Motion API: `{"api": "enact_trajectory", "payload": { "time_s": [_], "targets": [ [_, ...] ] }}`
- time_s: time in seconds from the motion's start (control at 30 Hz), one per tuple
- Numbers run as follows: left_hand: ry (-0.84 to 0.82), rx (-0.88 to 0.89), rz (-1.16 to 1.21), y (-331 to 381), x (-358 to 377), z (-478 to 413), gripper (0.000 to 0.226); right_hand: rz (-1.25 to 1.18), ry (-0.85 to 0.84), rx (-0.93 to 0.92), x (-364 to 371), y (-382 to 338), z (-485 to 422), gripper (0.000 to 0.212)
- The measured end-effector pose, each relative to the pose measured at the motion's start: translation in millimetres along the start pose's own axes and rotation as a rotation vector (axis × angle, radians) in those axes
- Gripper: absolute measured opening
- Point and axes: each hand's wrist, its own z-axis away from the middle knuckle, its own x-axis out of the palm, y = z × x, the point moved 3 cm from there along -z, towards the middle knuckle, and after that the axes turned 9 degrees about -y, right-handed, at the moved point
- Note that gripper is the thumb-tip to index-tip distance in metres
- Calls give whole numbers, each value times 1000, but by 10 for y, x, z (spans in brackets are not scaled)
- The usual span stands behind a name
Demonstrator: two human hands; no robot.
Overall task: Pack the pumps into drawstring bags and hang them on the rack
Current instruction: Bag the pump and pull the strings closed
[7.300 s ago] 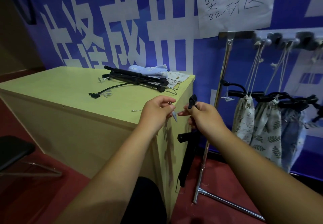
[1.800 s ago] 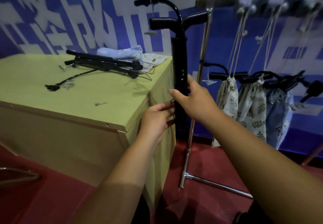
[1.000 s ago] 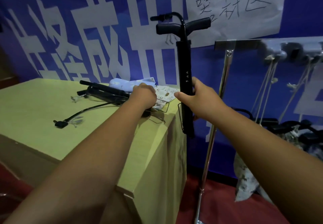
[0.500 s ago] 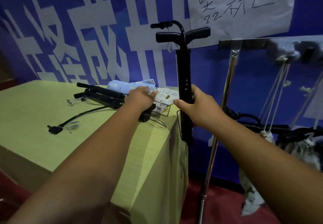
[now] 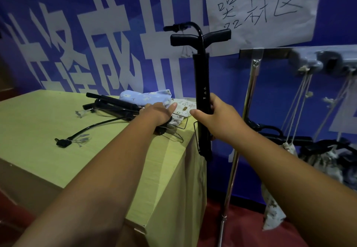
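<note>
Two grips are busy here. Your right grip [image 5: 218,117] is curled round the barrel of a black pump [image 5: 201,77], holding it upright just off the table's far right corner, T-handle at the top. Your left grip [image 5: 157,113] has its fingers stretched out straight, touching a white printed drawstring bag [image 5: 185,106] at that corner. A blue bag [image 5: 146,98] lies beside it along the far edge. Other pumps [image 5: 114,103] lie on the table [image 5: 38,131] left of the bags. The rack [image 5: 251,84] stands to the right, with filled bags [image 5: 272,208] hanging from it.
</note>
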Motion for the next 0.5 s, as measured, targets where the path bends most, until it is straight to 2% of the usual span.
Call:
{"api": "enact_trajectory", "payload": {
  "time_s": [0.1, 0.13, 0.17, 0.23, 0.33, 0.5],
  "targets": [
    [63, 70, 111, 45, -164, 22, 58, 0, 0, 0, 5, 18, -26, 41],
    [117, 145, 127, 62, -221, 5, 52, -7, -3, 0, 13, 30, -39, 41],
    [161, 186, 165, 63, -295, 19, 51, -14, -7, 0, 20, 37, -50, 40],
    [240, 245, 431, 43, -478, 144, 51, -25, -10, -2, 33, 47, -69, 40],
    [455, 362, 613, 109, -887, 488, 52, -51, 3, -9, 34, 20, -66, 39],
    [534, 627, 867, 381, -1515, 1026, 60, -136, 30, -39, -66, -116, 4, 34]
  ]
}}
